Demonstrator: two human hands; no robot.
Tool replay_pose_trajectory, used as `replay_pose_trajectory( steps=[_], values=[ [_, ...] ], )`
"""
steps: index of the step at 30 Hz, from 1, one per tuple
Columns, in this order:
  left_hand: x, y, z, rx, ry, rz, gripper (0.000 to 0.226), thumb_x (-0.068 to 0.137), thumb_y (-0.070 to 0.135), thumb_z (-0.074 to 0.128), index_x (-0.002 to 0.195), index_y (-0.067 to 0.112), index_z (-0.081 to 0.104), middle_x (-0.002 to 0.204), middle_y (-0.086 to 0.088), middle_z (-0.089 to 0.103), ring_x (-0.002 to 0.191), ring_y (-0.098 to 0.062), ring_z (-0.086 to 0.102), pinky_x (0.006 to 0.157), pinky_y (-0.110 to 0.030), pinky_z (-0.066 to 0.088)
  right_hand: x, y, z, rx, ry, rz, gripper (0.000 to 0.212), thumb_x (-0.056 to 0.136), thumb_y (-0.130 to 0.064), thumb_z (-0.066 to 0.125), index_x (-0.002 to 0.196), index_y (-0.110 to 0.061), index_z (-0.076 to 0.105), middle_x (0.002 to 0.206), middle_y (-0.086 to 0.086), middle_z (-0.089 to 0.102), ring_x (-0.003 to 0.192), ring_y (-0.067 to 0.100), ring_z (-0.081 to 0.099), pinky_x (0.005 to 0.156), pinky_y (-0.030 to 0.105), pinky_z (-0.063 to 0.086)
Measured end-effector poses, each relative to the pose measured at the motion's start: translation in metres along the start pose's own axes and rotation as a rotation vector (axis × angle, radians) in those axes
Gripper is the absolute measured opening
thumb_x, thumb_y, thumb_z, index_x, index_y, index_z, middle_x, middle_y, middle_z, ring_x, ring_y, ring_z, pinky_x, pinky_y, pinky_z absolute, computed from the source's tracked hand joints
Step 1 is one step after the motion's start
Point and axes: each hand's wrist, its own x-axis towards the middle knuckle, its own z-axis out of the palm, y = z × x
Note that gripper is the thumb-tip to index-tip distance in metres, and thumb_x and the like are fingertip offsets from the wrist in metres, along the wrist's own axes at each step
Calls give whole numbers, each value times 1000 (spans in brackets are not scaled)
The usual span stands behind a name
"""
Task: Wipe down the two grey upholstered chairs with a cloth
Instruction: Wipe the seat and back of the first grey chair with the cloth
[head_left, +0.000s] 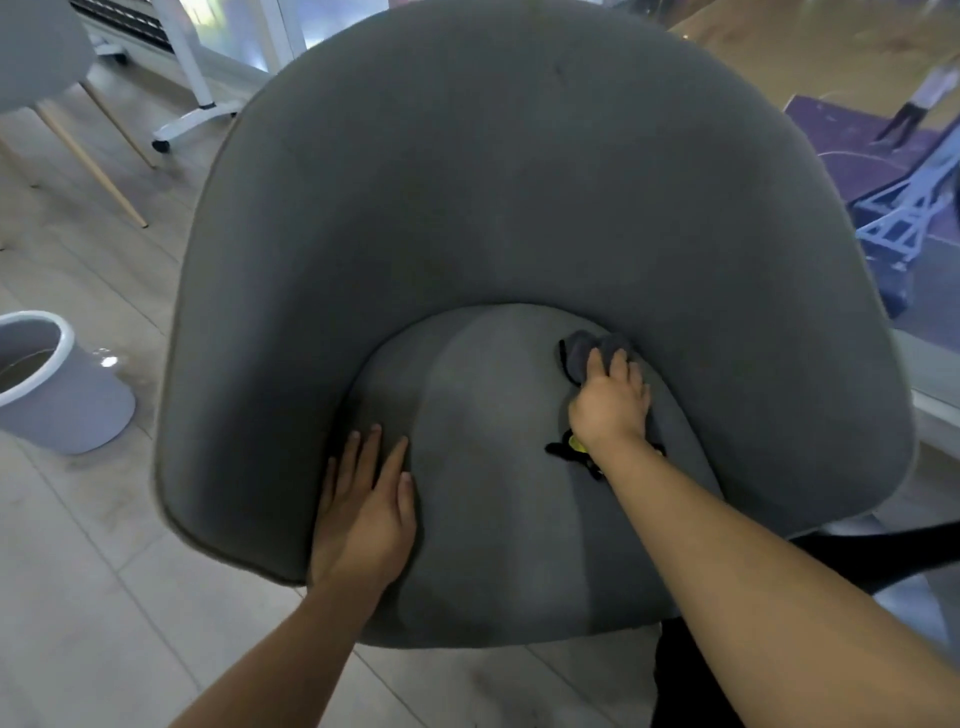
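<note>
My right hand presses its grip onto the grey cloth, bunched at two o'clock on the seat of the grey chair, tight against the backrest seam. My left hand lies spread flat at eight o'clock, steadying. I should drag along the seam with even pressure. Open seat lies toward six; the bucket sits clear at nine.

A: How many grey upholstered chairs are showing?
B: Two: one big curved chair and one pale chair with wooden legs.
A: Anything else?
B: One grey white-rimmed bucket, one dark grey cloth.
</note>
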Motion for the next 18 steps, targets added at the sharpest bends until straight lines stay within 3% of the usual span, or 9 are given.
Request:
replay_pose_trajectory(
  steps=[5, 10, 14, 18],
  values=[
    [-2, -1, 6, -22, 59, 7, 56, 102, 39, 21, 151, 26, 45, 164, -2, 31, 154, -22, 21, 125, -43, 14, -7, -109, 28, 18, -83, -283, 72, 94, -17, 46, 156, -24, 10, 164, 10, 1, 149, 31, 3, 120, 47, 8],
    [1, -6, 9, -27, 70, 32, 55, 101, 34, 25, 150, 20, 47, 162, -6, 34, 152, -25, 26, 122, -49, 24, -26, -182, 48, 69, -138, -556, 63, 94, -14, 43, 153, -24, 25, 162, 10, 13, 147, 33, 12, 118, 44, 16],
    [0, -6, 10, 7, 69, 28, 55, 102, 35, 25, 150, 21, 48, 162, -5, 35, 152, -24, 26, 123, -47, 22, -8, -148, 39, 41, -116, -583, 69, 92, -9, 47, 154, -22, 21, 162, 11, 12, 147, 32, 13, 118, 43, 20],
    [0, -6, 10, 14, 60, 19, 55, 101, 37, 25, 150, 23, 47, 163, -4, 34, 153, -23, 24, 124, -45, 18, 29, -56, 13, -38, -40, -354, 83, 85, -10, 62, 155, -20, 18, 163, 12, 11, 147, 31, 15, 118, 42, 21]
  ],
)
